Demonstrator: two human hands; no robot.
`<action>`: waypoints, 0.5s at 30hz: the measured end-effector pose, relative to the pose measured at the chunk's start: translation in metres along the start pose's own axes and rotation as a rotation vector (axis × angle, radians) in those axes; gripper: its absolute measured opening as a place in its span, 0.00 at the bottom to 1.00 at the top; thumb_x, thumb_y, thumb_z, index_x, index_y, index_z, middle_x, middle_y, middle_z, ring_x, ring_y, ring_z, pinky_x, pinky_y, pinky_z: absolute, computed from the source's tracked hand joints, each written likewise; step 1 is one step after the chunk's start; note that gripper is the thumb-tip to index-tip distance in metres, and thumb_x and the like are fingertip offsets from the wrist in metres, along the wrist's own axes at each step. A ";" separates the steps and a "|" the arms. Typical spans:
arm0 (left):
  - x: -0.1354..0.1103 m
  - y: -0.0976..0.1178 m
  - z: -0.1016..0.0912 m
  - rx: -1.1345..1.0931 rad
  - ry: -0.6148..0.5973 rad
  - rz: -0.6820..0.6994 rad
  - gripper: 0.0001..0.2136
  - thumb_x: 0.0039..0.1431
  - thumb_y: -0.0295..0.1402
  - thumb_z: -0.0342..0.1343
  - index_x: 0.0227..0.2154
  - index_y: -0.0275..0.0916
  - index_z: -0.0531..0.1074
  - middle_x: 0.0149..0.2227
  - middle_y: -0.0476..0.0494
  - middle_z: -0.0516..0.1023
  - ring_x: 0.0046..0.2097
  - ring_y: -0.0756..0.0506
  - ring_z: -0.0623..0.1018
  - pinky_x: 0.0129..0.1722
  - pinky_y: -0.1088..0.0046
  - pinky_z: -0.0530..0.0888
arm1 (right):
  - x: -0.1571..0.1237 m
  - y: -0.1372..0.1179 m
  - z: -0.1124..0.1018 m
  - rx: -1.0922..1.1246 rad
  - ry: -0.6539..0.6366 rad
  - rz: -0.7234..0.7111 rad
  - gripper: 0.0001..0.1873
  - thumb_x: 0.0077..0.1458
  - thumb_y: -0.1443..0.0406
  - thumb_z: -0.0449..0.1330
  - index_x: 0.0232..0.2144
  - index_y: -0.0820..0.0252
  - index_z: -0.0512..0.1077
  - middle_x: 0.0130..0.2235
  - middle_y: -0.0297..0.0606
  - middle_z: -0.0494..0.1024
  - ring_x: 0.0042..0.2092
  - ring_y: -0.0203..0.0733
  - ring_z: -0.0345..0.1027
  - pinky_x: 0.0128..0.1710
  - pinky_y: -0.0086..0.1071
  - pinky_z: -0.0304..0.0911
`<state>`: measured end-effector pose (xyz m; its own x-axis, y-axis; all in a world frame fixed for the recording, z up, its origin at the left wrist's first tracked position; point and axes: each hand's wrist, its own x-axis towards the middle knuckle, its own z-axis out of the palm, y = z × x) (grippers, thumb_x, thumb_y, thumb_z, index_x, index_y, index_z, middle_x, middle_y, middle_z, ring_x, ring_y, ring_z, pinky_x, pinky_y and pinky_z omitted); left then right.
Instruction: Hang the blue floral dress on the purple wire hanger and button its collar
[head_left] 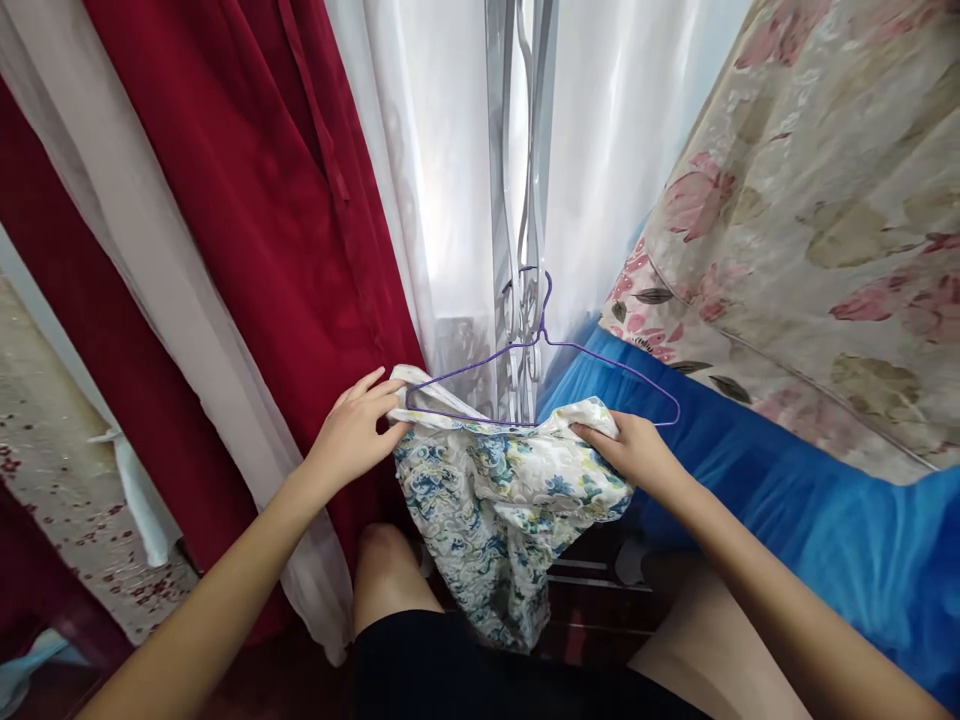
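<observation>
A white garment with a blue and green flower print (501, 505) hangs from a thin purple wire hanger (551, 345). The hanger's hook rests on a metal window grille (523, 250). My left hand (358, 430) pinches the garment's left top corner at the hanger's left end. My right hand (636, 447) grips the garment's right top corner near the hanger's right end. Both hands are closed on the cloth. The garment's lower part droops between my knees.
A dark red curtain (247, 200) and a sheer white curtain (427, 170) hang at the left. A floral bedspread (817, 220) over blue netting (810, 520) fills the right. My knees (386, 570) and dark shorts are below. A patterned floor shows at the far left.
</observation>
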<state>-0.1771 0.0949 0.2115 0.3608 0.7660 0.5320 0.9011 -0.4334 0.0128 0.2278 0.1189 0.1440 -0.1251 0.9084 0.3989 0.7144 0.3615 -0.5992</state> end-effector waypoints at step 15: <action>0.073 0.076 0.040 -0.399 0.319 0.024 0.09 0.65 0.40 0.56 0.36 0.41 0.67 0.36 0.48 0.73 0.37 0.46 0.75 0.42 0.72 0.72 | -0.050 0.033 -0.031 0.147 0.502 -0.025 0.41 0.56 0.63 0.59 0.69 0.59 0.51 0.29 0.30 0.74 0.25 0.41 0.63 0.28 0.34 0.60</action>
<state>-0.0725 0.1371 0.2177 0.2325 0.5974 0.7675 0.7093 -0.6441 0.2865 0.2791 0.0785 0.1255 0.2305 0.6999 0.6761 0.6065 0.4400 -0.6622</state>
